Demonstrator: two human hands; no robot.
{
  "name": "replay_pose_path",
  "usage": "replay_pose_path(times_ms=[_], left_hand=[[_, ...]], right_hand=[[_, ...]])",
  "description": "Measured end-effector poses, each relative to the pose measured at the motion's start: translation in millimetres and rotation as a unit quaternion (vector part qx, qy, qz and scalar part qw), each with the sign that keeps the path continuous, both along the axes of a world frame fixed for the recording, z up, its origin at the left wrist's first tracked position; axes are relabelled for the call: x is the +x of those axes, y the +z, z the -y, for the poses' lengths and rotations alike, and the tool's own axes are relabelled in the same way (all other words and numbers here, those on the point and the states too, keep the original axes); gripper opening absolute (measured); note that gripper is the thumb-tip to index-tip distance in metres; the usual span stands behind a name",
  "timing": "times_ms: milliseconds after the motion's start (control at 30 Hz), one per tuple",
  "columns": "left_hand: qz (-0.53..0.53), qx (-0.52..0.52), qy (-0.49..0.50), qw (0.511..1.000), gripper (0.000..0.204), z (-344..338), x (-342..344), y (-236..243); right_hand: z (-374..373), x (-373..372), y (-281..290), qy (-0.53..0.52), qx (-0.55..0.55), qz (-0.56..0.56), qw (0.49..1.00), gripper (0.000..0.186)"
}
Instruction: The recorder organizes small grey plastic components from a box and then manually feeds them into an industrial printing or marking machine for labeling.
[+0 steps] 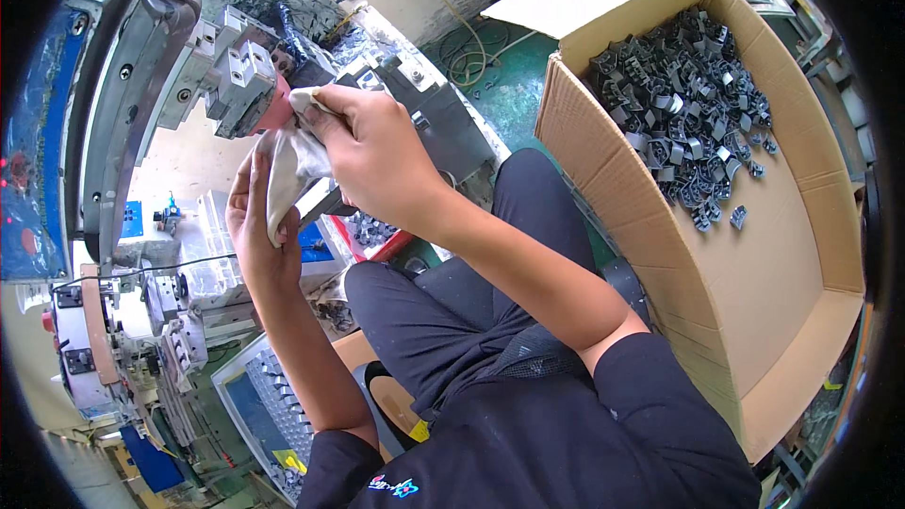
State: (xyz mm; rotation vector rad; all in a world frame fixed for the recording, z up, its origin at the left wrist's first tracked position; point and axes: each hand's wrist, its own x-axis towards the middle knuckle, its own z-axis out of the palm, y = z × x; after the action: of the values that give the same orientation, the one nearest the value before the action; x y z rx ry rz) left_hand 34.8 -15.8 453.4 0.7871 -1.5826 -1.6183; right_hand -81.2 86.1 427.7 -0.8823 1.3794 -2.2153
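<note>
Head view: the right hand [372, 146] pinches a white cloth [287, 165] with closed fingers, pressing its upper end against the pink pad [275, 106] under the machine's metal head [236, 66]. The left hand [253, 217] — fingers loosely curled — cups the cloth's hanging end. A cardboard box [754, 302] of dark plastic parts [683, 104] stands on the right.

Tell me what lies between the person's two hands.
In the head view, a white cloth lies between them: the left hand holds it from below, the right hand presses its top against the pink machine pad.
</note>
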Motion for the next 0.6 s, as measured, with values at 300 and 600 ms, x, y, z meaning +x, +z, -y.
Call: replay_pose_path(times_ms=[300,600], left_hand=[[0.036,0.019,-0.034,0.999,0.023,3.2,28.0,-16.2],[0.066,-0.152,-0.082,0.983,0.025,-24.5,30.1,-13.2]], right_hand=[[-33.2,-5.9,-14.1,0.093,-0.023,0.103,0.99,0.021],[-54.7,-7.8,-20.1,0.026,0.034,-0.028,0.999,0.021]])
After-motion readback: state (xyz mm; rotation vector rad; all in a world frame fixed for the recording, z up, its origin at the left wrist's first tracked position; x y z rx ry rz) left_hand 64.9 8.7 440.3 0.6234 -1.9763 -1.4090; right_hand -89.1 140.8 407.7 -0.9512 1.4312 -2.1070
